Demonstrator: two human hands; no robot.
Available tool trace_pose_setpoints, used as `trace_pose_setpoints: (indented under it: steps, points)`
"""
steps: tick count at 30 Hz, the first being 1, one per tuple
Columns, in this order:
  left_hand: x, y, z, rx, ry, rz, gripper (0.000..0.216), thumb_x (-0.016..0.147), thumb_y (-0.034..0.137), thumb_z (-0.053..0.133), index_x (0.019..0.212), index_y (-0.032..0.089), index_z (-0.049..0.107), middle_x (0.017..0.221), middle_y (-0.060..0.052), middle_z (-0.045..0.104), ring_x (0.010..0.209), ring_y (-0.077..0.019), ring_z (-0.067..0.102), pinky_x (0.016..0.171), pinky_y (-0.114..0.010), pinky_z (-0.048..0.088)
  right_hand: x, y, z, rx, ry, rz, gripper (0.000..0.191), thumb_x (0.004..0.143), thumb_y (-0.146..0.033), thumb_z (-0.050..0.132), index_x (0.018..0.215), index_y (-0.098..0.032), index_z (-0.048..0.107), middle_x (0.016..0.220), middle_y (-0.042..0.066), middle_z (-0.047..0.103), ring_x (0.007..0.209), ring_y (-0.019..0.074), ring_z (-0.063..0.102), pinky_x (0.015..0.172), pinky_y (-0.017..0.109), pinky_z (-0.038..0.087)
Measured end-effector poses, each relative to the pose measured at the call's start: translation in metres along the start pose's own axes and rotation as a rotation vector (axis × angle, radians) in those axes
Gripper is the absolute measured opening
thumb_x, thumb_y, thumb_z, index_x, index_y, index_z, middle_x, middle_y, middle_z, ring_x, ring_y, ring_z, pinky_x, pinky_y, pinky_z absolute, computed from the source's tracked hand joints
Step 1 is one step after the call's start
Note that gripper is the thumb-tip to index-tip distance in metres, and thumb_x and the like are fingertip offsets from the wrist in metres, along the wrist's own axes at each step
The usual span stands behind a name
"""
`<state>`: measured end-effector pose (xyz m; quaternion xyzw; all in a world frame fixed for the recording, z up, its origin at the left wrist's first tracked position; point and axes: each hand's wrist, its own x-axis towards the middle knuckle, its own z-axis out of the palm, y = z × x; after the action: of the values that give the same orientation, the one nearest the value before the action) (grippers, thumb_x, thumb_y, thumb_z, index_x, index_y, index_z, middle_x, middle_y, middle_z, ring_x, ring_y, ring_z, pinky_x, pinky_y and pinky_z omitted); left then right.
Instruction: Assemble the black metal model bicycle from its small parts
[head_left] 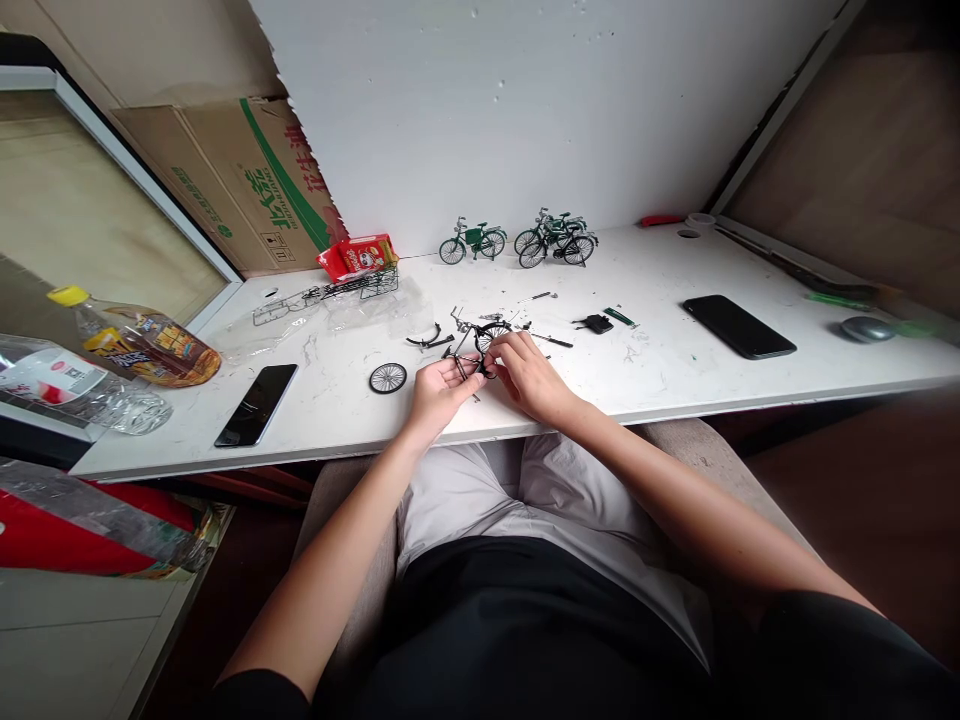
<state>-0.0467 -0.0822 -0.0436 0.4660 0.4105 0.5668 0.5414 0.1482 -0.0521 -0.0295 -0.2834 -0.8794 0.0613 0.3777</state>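
Observation:
My left hand [439, 393] is closed on a partly assembled black model bicycle [466, 362], holding its frame just above the table's front edge. The fingers of my right hand [531, 375] are bent and pinch at the right end of the same bicycle; the exact part between the fingertips is hidden. Just behind the hands shows a spoked wheel [491, 334]; whether it is joined to the frame I cannot tell. To the left, a loose black wheel [388, 377] lies flat, with a curved black piece [427, 340] above it.
At the back stand a green model bicycle [472, 240] and more finished ones [555, 240]. Dark small parts [598, 323] lie to the right. Phones [259, 405] [739, 326] rest on both sides. Bottles [142, 340], a red packet [360, 258] and part frames [322, 293] occupy the left.

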Motion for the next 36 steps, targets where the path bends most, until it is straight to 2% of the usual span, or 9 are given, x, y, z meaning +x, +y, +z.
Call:
trace_pose_setpoints:
  steps: [6,22,32,36]
  points:
    - [0.0,0.001,0.001,0.009,0.019,0.002,0.052,0.067,0.029,0.095,0.112,0.011,0.076,0.118,-0.017,0.08,0.113,-0.0291,0.076,0.11,-0.049,0.057,0.001,-0.001,0.0,0.006,0.002,-0.01,0.02,0.107,-0.018,0.04,0.11,-0.022,0.059,0.119,0.016,0.062,0.107,0.0327,0.054,0.094,0.052,0.051]
    - [-0.003,-0.001,0.007,0.083,0.064,0.082,0.045,0.07,0.023,0.091,0.111,0.01,0.076,0.11,-0.017,0.081,0.102,-0.0285,0.08,0.102,-0.047,0.063,-0.001,-0.002,-0.001,-0.054,-0.034,-0.032,0.017,0.108,-0.02,0.043,0.113,-0.022,0.06,0.123,0.017,0.062,0.11,0.0327,0.053,0.098,0.052,0.05]
    - [-0.005,-0.002,0.009,0.112,0.066,0.095,0.046,0.069,0.023,0.091,0.11,0.01,0.076,0.114,-0.019,0.081,0.103,-0.0295,0.08,0.099,-0.045,0.064,-0.001,0.008,0.003,0.044,0.066,-0.073,0.009,0.108,-0.023,0.049,0.108,-0.023,0.058,0.115,0.014,0.067,0.106,0.03,0.06,0.093,0.05,0.052]
    - [-0.006,0.0,0.009,0.113,0.064,0.086,0.046,0.069,0.023,0.091,0.11,0.01,0.076,0.114,-0.018,0.081,0.103,-0.0291,0.08,0.098,-0.043,0.065,-0.001,0.008,0.002,0.032,0.058,-0.08,0.008,0.108,-0.023,0.05,0.108,-0.023,0.058,0.114,0.014,0.067,0.105,0.0295,0.06,0.093,0.049,0.052]
